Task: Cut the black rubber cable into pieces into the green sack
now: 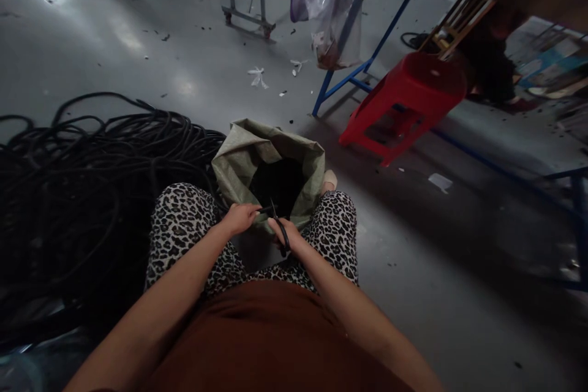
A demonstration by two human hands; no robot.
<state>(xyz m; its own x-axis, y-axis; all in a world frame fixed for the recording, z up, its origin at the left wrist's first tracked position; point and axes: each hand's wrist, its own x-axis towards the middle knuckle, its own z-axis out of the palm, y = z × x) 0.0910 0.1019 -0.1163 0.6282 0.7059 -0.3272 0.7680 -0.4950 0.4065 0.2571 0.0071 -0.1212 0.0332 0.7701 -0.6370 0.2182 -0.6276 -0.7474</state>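
Between my knees stands an open woven sack [229, 165], its top rolled outward and its inside dark. My right hand [288, 234] is closed around the black handles of a pair of scissors [283, 237], whose blades point up over the sack's near rim. Just left of the blades, my left hand [241, 218] pinches a short black piece of cord or tubing [265, 210]. The piece reaches toward the scissors; whether the blades touch it I cannot tell. What lies deep in the sack is too dark to make out.
A large heap of black cord or tubing [151, 141] lies to my left. Ahead right are a red plastic stool [432, 82], a blue-framed table leg [324, 92] and hanging plastic bags [333, 6]. A wheeled metal frame [248, 12] stands beyond. Scraps litter the floor.
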